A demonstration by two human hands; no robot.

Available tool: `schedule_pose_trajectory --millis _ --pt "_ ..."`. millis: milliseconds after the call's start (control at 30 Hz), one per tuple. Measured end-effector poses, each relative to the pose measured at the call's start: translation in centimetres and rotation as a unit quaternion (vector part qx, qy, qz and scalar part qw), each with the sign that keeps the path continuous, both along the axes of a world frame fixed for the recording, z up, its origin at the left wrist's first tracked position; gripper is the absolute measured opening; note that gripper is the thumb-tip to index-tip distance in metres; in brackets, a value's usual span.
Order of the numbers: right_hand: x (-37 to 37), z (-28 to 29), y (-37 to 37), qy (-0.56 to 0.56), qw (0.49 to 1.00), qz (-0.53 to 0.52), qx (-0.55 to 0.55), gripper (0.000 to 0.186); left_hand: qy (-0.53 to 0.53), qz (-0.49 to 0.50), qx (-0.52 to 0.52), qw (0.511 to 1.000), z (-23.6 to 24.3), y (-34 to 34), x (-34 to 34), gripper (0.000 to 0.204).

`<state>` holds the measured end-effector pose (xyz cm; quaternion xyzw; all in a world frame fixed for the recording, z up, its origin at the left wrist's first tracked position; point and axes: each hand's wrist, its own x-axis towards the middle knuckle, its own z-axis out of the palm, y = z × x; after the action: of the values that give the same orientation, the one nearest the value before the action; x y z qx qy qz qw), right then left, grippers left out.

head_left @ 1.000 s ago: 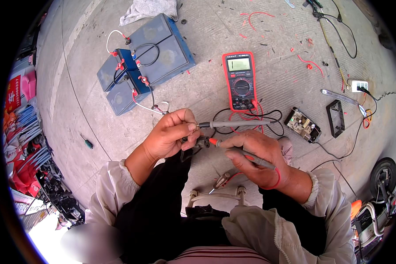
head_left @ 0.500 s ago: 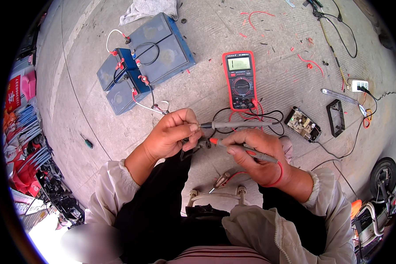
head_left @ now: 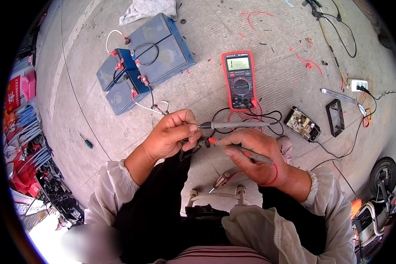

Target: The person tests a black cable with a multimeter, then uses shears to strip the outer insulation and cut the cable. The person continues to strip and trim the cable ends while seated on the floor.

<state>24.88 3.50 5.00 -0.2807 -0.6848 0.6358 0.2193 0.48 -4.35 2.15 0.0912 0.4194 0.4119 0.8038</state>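
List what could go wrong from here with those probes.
The left hand pinches the black-ended probe at its tip, so a small slip could lose that contact. The red-tipped probe, held in the right hand and aimed at a small dark connector, might slide off it. The looped leads near the black-ended probe could snag.

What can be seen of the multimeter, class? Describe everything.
The multimeter is a dark instrument with a red, plastic-looking rim. Near its top, a pale display shows a dark mark; a round dial sits below. It lies face up on the concrete, display end away from the viewer, a red plug at its lower right.
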Motion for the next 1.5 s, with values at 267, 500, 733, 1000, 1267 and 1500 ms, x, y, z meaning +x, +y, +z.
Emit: schedule_pose_trajectory --millis 267,500,733,1000,1267,1500 --pt "0.0 0.1 0.0 -0.002 1.000 0.001 0.009 0.021 -0.003 -0.001 -0.001 1.000 0.1 0.1 0.0 0.005" --pt "0.5 0.5 -0.2 0.000 0.989 -0.050 -0.139 0.011 0.008 -0.014 -0.001 1.000 0.1 0.2 0.2 0.005" --pt "1.1 0.6 0.3 -0.011 0.992 -0.024 -0.127 0.019 0.035 -0.005 0.013 0.999 -0.6 -0.1 -0.4 0.005" --pt "0.6 0.2 -0.1 0.022 0.997 -0.031 -0.071 0.010 0.008 0.022 0.015 1.000 -0.5 0.1 -0.3 0.010" --pt "0.2 0.3 0.0 0.027 0.999 0.014 0.014 0.017 0.017 0.021 0.010 1.000 -0.3 0.0 -0.2 0.009" --pt "0.0 0.0 -0.3 0.020 0.995 0.026 0.096 0.025 0.034 0.013 0.011 0.999 -0.5 0.1 -0.3 0.009"
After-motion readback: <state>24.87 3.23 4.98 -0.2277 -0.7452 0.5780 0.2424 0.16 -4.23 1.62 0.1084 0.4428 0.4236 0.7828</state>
